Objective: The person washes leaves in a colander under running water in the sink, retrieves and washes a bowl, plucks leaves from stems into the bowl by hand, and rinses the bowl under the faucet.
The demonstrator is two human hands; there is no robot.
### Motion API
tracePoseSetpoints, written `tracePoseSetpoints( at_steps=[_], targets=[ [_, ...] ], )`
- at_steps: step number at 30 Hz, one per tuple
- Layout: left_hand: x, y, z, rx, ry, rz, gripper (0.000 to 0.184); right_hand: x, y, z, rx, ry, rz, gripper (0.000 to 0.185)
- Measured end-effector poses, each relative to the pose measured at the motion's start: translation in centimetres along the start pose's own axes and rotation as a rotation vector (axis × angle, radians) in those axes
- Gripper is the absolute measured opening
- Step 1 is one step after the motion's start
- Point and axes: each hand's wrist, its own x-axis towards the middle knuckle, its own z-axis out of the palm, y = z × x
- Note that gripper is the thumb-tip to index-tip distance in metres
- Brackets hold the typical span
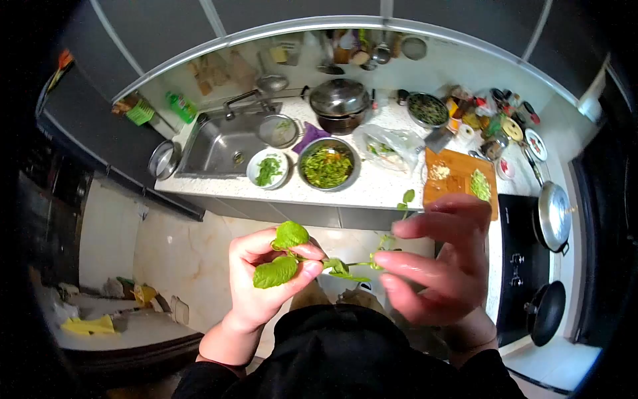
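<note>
"Question about that bright green sprig with rounded leaves and a thin stem (pixel 337 267): where is it, and what are the hands doing?"

"Up in the air between them, nearer than the white speckled worktop (pixel 382 193) ahead. The bare left hand (pixel 258 292) pinches the stem between thumb and fingers. The bare right hand (pixel 444 263) has its fingers curled and parted by the stem's other end; blur hides whether they grip it."

"How should it handle?"

"Very light, I'd judge, with soft leaves that bruise easily and a stem that bends, then snaps. The fingers shine as if wet, so it may slip. Best to pinch the stem beside a leaf joint, not the blades."

"Any writing?"

"None I can read. The green plastic bottle (pixel 181 106) beyond the left hand seems labelled, and the black glass hob (pixel 522 226) right of the right hand bears a pale mark; both are too small."
</note>
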Motion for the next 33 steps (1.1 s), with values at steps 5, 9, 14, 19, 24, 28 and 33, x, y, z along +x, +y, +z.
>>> tracePoseSetpoints(
  at_steps=[5, 9, 14, 19, 24, 28, 33],
  targets=[
    [-2.1, 2.1, -8.1, 0.070, 0.066, 0.060, 0.013, 3.7, -3.4, 9.1, -0.011, -0.105, -0.130, 0.024],
    [-3.3, 3.6, -17.2, 0.072, 0.090, 0.093, 0.014, 6.9, -6.6, 16.7, 0.121, -0.195, -0.179, 0.022],
    [-3.2, 8.7, -24.8, -0.320, -0.106, 0.338, 0.022, 11.7, -14.8, 23.3, 0.471, -0.228, 0.334, 0.024],
    [-1.6, 11.3, -32.1, -0.428, -0.492, 0.517, 0.012, 13.0, -19.8, 27.5, 0.837, 0.041, 0.275, 0.026],
    [1.0, 11.2, -36.0, -0.449, -0.601, 0.351, 0.010, 16.4, -22.4, 30.6, 0.554, 0.216, 0.700, 0.040],
    [4.9, 9.6, -36.0, -0.449, -0.655, 0.546, 0.009, 16.3, -19.9, 31.3, 0.451, 0.173, 0.688, 0.035],
    [7.6, 9.1, -35.6, -0.161, -0.426, 0.331, 0.005, 18.6, -10.9, 32.7, 0.380, 0.032, 0.175, 0.009]
  ],
)
